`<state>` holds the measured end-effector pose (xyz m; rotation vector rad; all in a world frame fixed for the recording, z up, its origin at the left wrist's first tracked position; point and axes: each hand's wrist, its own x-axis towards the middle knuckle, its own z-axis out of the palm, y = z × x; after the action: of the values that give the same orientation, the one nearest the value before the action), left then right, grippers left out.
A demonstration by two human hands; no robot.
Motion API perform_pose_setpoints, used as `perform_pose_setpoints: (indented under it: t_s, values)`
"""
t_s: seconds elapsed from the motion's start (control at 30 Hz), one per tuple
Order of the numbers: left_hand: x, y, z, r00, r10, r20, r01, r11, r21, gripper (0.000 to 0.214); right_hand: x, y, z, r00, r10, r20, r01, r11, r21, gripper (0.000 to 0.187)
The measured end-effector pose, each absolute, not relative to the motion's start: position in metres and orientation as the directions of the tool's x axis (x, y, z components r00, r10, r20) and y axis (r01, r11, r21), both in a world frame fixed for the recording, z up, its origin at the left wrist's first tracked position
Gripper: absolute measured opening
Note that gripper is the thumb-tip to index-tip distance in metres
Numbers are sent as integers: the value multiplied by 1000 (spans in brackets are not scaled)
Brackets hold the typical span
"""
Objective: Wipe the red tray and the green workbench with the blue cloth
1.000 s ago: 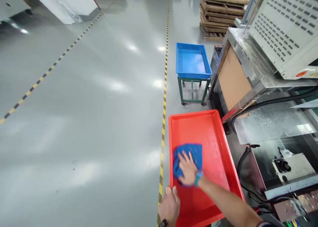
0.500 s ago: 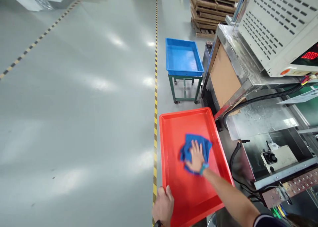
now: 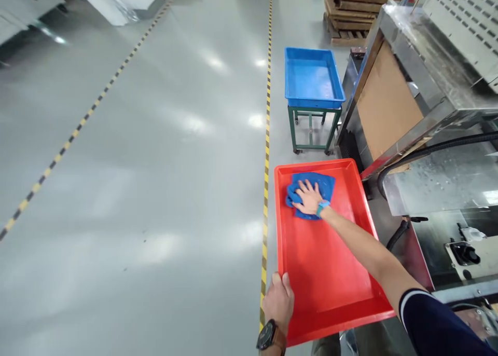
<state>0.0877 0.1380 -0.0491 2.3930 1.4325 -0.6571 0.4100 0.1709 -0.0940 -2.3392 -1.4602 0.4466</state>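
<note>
Blue cloth (image 3: 327,183): lying inside the red tray (image 3: 322,278), far end. Right hand (image 3: 310,197): spreading open, lying flat on the cloth. Left hand (image 3: 278,299): gripping the tray's near left rim. Step: apparently wiping; next stroke likely calling for even pressure. Farther: blue tray (image 3: 311,81), sitting on green stand (image 3: 311,147).

"How's the light there?"
"Bright. My grey floor (image 3: 218,200) throws back soft white glare, as if lit from above; the source is out of view."
"Shadows?"
"Faint, soft-edged ones inside my red tray (image 3: 322,293). The blue tray (image 3: 311,78) beyond carries a pale gleam."
"Sharp?"
"My left hand (image 3: 279,300) reads clearly. The cabinet (image 3: 27,8) at top left is smeared, and upright things near the edges lean and stretch."
</note>
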Motion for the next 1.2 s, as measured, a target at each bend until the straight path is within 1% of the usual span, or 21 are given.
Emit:
perform_pose_setpoints:
  t_s: [0.07,0.13,0.2,0.3,0.33,0.4,0.43,0.5,0.57,0.63,0.7,0.73,0.8,0.83,0.87,0.97,1.03,1.07,1.1,1.13,1.2]
  values:
    - [86,138,-49,407,752,-519,883,-469,14,34,394,203,-84,268,959,-97,859,-283,-426,52]
    - [84,137,-51,411,749,-520,887,-461,37,35,359,197,-78,198,974,-112,884,-227,-408,56]
    - [83,135,-54,414,759,-502,892,-449,58,35,309,156,-75,139,984,-114,886,-175,-430,60]
    - [83,133,-56,432,769,-470,892,-442,98,34,232,68,-78,-59,990,-131,847,-20,-532,64]
    - [84,132,-56,441,768,-464,889,-443,113,33,214,44,-80,-125,984,-129,824,30,-565,67]
    - [85,132,-53,451,763,-463,886,-446,127,31,200,21,-82,-200,969,-142,806,81,-586,68]
    - [86,133,-52,448,760,-471,887,-445,125,31,206,24,-83,-206,966,-154,814,82,-575,67]
    - [86,134,-50,436,745,-504,890,-441,118,32,239,60,-81,-142,973,-182,856,28,-516,67]
    - [86,135,-50,424,725,-543,893,-432,121,33,294,120,-77,7,981,-194,894,-94,-438,67]
    - [86,136,-50,422,712,-561,895,-427,131,35,349,182,-71,126,969,-215,902,-202,-381,63]
    - [86,137,-50,423,708,-566,894,-426,136,37,384,222,-66,204,951,-232,884,-281,-374,58]
    - [86,137,-50,424,707,-565,894,-428,135,38,388,228,-64,227,944,-238,875,-305,-376,58]
    - [87,136,-49,431,704,-564,890,-435,137,39,369,209,-62,219,948,-230,867,-297,-400,60]
    - [88,135,-49,431,705,-563,890,-436,136,40,346,185,-62,189,959,-210,869,-264,-420,63]
    - [88,134,-49,432,707,-560,890,-435,137,41,318,154,-64,118,972,-201,865,-200,-460,66]
    - [88,132,-50,442,719,-536,890,-425,163,44,234,54,-73,-94,976,-197,803,-42,-595,66]
    - [86,132,-51,453,724,-520,888,-420,188,44,206,15,-81,-249,953,-171,740,73,-669,63]
    - [86,132,-52,457,725,-515,886,-421,194,44,206,11,-84,-299,939,-169,726,108,-679,60]
    - [85,132,-52,458,725,-514,886,-422,194,45,216,19,-85,-309,935,-172,731,118,-672,57]
    - [85,132,-51,458,724,-516,885,-424,190,45,233,36,-86,-271,945,-183,758,93,-646,55]
    - [85,132,-49,451,726,-519,887,-427,174,47,286,94,-85,-80,979,-186,822,-41,-569,54]
